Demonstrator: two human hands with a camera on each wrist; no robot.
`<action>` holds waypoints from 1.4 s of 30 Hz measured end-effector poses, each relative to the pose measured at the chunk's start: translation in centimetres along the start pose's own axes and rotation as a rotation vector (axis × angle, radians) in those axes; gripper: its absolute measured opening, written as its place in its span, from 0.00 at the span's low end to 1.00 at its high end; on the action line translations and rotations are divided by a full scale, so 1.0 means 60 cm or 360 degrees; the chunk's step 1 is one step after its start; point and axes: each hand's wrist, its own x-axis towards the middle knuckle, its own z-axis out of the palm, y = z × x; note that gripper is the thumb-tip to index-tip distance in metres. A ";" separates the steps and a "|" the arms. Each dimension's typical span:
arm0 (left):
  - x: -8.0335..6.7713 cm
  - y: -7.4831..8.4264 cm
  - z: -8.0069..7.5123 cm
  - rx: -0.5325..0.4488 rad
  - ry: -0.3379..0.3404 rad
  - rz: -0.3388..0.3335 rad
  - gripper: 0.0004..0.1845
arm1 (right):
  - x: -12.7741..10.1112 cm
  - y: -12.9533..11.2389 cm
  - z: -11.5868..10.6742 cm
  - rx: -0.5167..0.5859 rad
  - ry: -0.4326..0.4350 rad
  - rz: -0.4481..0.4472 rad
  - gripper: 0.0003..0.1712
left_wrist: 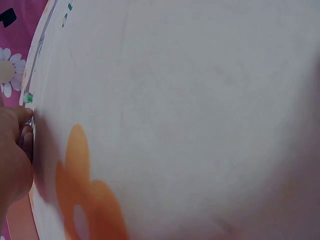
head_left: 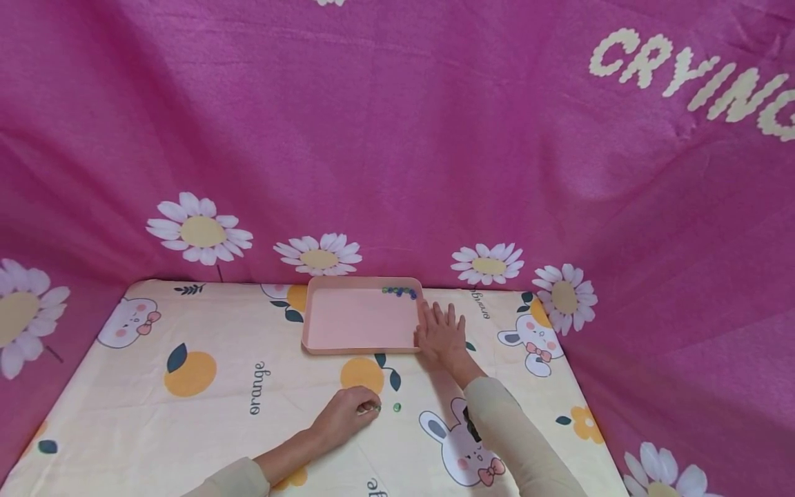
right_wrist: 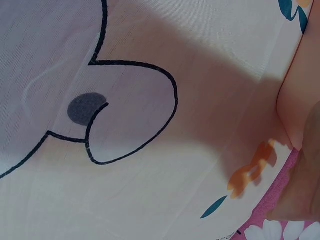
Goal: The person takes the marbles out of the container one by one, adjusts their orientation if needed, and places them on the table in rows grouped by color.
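Tray (head_left: 360,321), pale pink, rect. w/ rounded corners, sits at far edge of table (head_left: 217,435), long axis L–R along it. We see green & blue marbles (head_left: 413,295) in its far R corner. Our L hand (head_left: 348,412) pinches a small greenish marble (head_left: 377,408) near a loose green marble (head_left: 397,407); our R hand (head_left: 443,336), fingers spread, touches tray's R edge.

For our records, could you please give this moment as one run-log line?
left hand: pinches small item; right hand: at right edge of pink tray; green marble: on cloth; other marbles: in tray's far right corner
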 end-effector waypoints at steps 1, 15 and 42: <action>0.000 -0.001 0.000 0.0009 0.0001 -0.0001 0.07 | 0.001 0.000 0.001 -0.0005 0.0002 -0.0002 0.40; 0.002 0.000 -0.002 -0.0071 0.0045 -0.0031 0.12 | 0.007 -0.005 -0.002 -0.0009 -0.0031 -0.0006 0.39; 0.214 -0.007 -0.099 -0.0179 0.0459 -0.0214 0.14 | 0.002 -0.002 0.005 0.0057 0.0004 0.0004 0.41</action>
